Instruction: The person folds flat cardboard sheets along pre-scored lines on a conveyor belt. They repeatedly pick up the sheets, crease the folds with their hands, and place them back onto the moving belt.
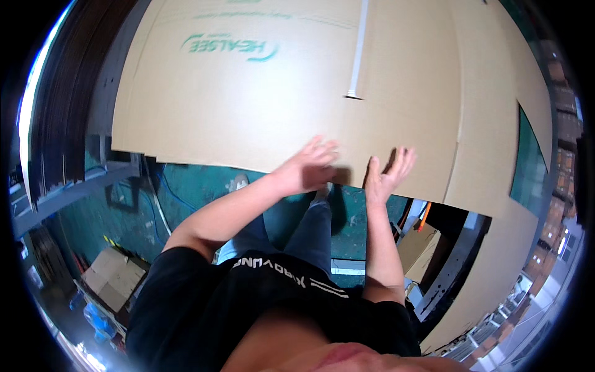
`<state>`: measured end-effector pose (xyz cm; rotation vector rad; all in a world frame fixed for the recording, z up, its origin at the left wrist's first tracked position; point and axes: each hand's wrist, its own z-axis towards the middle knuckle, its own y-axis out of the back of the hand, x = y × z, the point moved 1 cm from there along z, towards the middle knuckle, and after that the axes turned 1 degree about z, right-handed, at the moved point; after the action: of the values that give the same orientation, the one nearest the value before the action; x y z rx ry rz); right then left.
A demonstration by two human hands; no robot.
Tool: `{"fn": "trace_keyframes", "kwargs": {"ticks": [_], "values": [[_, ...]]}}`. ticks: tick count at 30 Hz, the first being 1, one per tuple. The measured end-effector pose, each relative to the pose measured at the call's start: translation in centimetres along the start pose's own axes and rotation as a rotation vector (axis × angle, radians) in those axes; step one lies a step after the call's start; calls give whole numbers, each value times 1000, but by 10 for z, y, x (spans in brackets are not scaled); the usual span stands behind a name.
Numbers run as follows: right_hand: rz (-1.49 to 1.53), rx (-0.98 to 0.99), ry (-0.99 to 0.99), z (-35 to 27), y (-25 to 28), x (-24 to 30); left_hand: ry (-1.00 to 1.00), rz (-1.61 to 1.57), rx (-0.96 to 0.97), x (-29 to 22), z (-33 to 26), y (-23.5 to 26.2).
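A large flat brown cardboard sheet [248,105] with green printing and a narrow cut slot fills the upper part of the head view. My left hand [308,166] rests flat on its near edge, fingers spread and pointing up-right. My right hand [385,175] lies close beside it, palm against the same edge, fingers apart. Neither hand grips the sheet; both press on its surface. Below the hands I see my jeans and black shirt.
A second cardboard sheet [496,161] overlaps on the right. A dark stack of flat sheets [68,93] stands at the left on a metal frame. Small cardboard boxes [111,276] sit on the green floor at lower left; another box [418,248] is at lower right.
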<state>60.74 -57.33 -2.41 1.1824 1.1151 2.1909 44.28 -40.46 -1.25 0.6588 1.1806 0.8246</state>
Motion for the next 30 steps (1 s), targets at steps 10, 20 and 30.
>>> {"fn": "trace_keyframes", "kwargs": {"ticks": [10, 20, 30], "values": [[1369, -454, -1169, 107, 194, -426, -54, 257, 54, -11, 4, 1], [488, -335, 82, 117, 280, -77, -117, 182, 197, -16, 16, 22], [300, 466, 778, 25, 71, 37, -201, 258, 12, -6, 9, 1]]}}
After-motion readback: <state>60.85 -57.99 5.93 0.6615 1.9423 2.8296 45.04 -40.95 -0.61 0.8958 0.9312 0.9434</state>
